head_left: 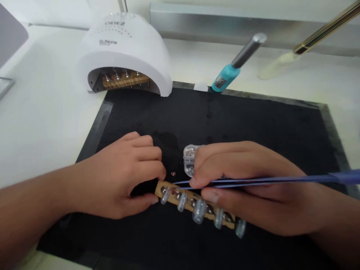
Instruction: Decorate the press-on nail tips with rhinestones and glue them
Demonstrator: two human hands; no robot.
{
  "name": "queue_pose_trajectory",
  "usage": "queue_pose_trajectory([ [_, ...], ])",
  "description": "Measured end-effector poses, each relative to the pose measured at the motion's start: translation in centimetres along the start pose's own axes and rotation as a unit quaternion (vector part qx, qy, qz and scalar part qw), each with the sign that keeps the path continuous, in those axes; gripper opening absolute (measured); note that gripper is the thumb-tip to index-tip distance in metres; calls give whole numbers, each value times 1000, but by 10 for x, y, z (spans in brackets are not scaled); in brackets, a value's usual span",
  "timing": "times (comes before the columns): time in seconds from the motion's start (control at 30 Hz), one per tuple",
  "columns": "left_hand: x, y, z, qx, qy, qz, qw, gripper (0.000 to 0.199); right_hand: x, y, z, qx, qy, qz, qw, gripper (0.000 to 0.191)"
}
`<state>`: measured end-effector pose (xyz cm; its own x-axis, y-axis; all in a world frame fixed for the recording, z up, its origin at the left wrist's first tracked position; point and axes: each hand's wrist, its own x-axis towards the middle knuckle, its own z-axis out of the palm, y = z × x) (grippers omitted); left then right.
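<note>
A wooden nail stand lies slanted on the black mat, bearing several clear glittery false nails on metal holders. My left hand is closed around the stand's left end, thumb in front and fingers behind. Pinched in my right hand are blue tweezers, whose tips reach the leftmost false nail. A small reddish piece shows by the tips, too small to name. Behind my right fingers sits a clear case of tiny shiny pieces, partly hidden. One tiny pinkish gem rests on the mat near my left fingers.
A white nail lamp stands at the back left, with another wooden nail stand inside. A turquoise bottle with a grey cap leans at the mat's back edge. A gold-handled brush is at the back right. The black mat has taped edges.
</note>
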<state>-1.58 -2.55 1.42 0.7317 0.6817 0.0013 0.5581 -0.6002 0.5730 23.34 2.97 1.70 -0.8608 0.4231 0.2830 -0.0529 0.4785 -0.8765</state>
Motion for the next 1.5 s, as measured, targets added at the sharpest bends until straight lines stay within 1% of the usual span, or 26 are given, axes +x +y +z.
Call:
queue_pose_trajectory([
  [0.13, 0, 0, 0, 0, -2, 0, 1000, 8, 0, -1, -2, 5, -1, 4, 1000, 5],
  [0.27, 0, 0, 1, 0, -1, 1, 1000, 9, 1, -1, -1, 9, -11, -4, 1000, 6],
  [0.53, 0, 1, 1, -3, -1, 1, 1000, 5, 2, -2, -1, 24, -12, -20, 999, 6],
  [1.03, -1, 1, 0, -6, -5, -2, 1000, 7, 1, -4, 0, 15, -19, 9, 1000, 10],
  [1.23, -1, 2, 1, -11, 1, 0, 1000, 7, 2, -3, 2, 10, -15, 0, 1000, 11],
  [1.5, -2, 2, 1, -10, -10, -2, 1000, 6, 3, -2, -2, 6, -15, -15, 1000, 8],
])
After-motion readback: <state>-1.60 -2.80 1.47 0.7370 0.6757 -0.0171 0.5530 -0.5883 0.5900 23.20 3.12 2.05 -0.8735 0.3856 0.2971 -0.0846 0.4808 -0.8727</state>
